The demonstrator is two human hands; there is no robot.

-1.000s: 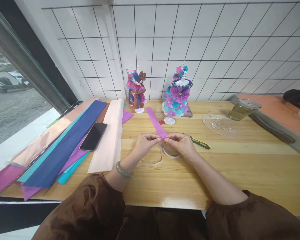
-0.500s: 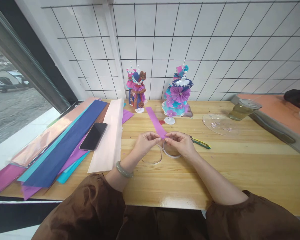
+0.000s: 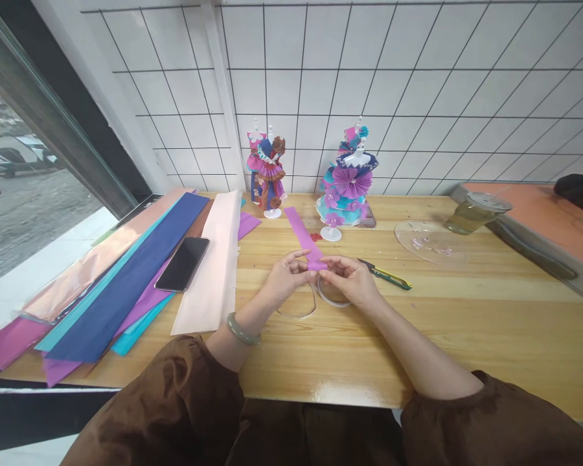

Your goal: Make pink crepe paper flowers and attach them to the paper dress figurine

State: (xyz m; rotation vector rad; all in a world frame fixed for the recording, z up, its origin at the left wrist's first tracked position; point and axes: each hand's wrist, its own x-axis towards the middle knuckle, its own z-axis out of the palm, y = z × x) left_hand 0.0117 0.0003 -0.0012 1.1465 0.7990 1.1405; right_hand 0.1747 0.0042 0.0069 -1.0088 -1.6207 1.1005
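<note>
A narrow strip of purple paper (image 3: 300,231) lies away from me over the table, its near end folded over in a small flap. My left hand (image 3: 287,272) holds the left side of that folded end between thumb and fingers, the index finger raised a little. Pinching the right side of the fold is my right hand (image 3: 354,278). Beneath the hands lies a thin white ring-shaped roll (image 3: 333,302), partly hidden, and a thin loop of ribbon (image 3: 297,315) curves to its left. A yellow-green utility knife (image 3: 388,277) rests beyond my right hand.
Two small dress forms, a left one (image 3: 271,171) and a right one (image 3: 347,184), stand by the tiled wall. Left are stacked coloured papers (image 3: 126,285), a pale sheet (image 3: 208,278) and a phone (image 3: 182,264). Right are a clear plate (image 3: 430,243) and a lidded cup (image 3: 479,213).
The near end of the purple strip now shows a wider folded flap. My left index finger has lifted slightly off the paper. My right hand has hardly moved.
</note>
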